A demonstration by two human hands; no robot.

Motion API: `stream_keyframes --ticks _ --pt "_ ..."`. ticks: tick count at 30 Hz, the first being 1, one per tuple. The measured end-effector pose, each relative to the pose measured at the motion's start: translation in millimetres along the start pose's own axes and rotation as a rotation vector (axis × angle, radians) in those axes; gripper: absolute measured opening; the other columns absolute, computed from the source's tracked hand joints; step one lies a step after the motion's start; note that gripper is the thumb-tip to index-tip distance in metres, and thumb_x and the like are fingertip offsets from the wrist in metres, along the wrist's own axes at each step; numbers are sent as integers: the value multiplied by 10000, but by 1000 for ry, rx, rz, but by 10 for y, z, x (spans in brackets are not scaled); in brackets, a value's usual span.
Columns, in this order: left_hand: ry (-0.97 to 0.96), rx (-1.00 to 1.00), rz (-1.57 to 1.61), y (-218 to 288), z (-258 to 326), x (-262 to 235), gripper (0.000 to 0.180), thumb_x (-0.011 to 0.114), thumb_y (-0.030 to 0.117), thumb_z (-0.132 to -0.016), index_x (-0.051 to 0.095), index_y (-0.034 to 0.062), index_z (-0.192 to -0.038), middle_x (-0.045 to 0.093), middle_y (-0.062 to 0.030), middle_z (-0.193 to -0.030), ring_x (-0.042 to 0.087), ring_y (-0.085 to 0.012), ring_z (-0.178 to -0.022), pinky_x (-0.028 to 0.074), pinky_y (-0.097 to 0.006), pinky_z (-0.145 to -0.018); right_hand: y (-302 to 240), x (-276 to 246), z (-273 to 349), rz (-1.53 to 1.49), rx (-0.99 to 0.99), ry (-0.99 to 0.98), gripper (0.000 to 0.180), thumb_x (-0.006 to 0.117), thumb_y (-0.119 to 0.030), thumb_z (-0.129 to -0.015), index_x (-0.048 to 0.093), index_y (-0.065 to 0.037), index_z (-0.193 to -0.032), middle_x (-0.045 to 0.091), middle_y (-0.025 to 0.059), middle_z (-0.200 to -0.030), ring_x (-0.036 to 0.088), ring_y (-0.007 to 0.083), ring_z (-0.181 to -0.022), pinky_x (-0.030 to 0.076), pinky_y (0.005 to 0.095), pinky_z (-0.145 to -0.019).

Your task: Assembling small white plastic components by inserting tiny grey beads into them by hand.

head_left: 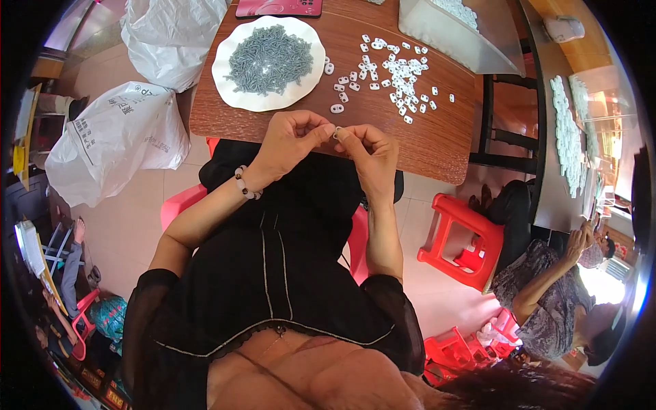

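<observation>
I see the left hand [292, 142] and right hand [372, 158] pinching a small piece [335, 134] over the desk's [437, 152] near edge, too tiny to judge how finished, while white tiles [404, 76] toward the right edge and grey pins [270, 58] by the left look mostly unused.

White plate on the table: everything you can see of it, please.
The plate is white, roughly round, with a wavy, scalloped rim. Its surface looks smooth and slightly glossy; ceramic or plastic, I can't tell. It lies flat near the left side of the brown table, heaped with small grey rods that leave the outer band bare. Nobody grips it; the left hand is just short of its near rim, contact unclear. Its underside is hidden.
</observation>
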State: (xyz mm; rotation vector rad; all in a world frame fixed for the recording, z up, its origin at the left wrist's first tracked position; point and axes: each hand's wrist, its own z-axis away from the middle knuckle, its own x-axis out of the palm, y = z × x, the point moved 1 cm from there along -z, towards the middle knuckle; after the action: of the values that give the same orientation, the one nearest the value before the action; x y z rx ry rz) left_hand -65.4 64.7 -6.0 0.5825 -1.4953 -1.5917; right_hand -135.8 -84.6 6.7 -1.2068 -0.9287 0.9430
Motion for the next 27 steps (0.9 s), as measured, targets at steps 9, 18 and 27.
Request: stream_keyframes --ticks 9,18,27 --pt "4 -28 46 -30 9 -6 164 669 124 -869 672 -31 -919 666 -23 -805 577 -38 -686 486 -186 -627 24 38 14 -34 14 16 119 669 -81 -854 668 32 -816 661 33 -704 601 59 -643 475 184 -612" --pt "18 -105 176 -17 14 -4 224 642 223 -902 683 3 -926 654 -11 -773 542 -31 -653 450 -171 -608 -2 33 -2 -67 29 18 125 670 -124 -867 681 0 -872 663 30 -713 575 44 -613 425 165 -562" --pt "67 -76 133 -41 26 -59 209 669 205 -882 695 3 -929 664 -17 -773 548 -25 -646 439 -166 -587 -19 4 9 -39 42 25 115 661 -87 -864 670 27 -846 661 31 -717 599 59 -655 473 188 -617"
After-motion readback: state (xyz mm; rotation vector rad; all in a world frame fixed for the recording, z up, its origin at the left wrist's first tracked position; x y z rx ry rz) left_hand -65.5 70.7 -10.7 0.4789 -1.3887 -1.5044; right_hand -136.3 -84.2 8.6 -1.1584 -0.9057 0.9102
